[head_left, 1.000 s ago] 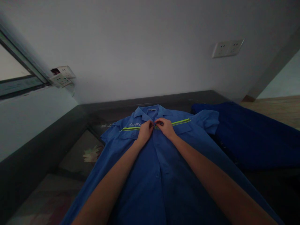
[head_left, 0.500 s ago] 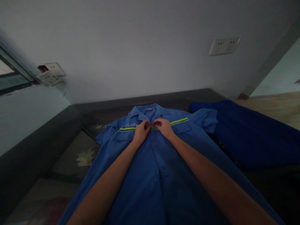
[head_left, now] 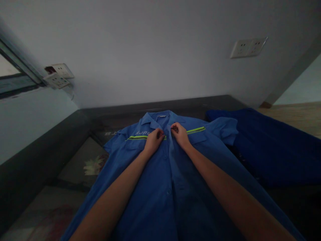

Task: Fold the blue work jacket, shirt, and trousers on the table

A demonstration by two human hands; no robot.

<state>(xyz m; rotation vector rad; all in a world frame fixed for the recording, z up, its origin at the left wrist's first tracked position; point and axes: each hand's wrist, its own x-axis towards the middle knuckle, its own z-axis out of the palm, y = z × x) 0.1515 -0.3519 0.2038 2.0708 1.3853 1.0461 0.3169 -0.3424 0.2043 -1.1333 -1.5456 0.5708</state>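
A blue short-sleeved work shirt (head_left: 150,177) lies front up before me, its collar toward the wall and a yellow-green stripe across the chest. Its front is parted at chest height. My left hand (head_left: 154,138) pinches the left front edge beside the stripe. With thumb and fingers together, my right hand (head_left: 179,133) grips the other front edge, slightly lifted and apart from the left one. Buttons show down the left front edge below my hands. My fingertips hide the bits of cloth they pinch.
A darker blue folded cloth (head_left: 271,147) lies to the right of the shirt. The dark surface (head_left: 75,150) beneath has a raised edge along the wall. Wall sockets (head_left: 248,47) are at the upper right, others (head_left: 59,75) at the left near a window.
My hands were together at the stripe; now they are apart, the right one drawn to the right with its front edge. The shirt front has parted at the chest.
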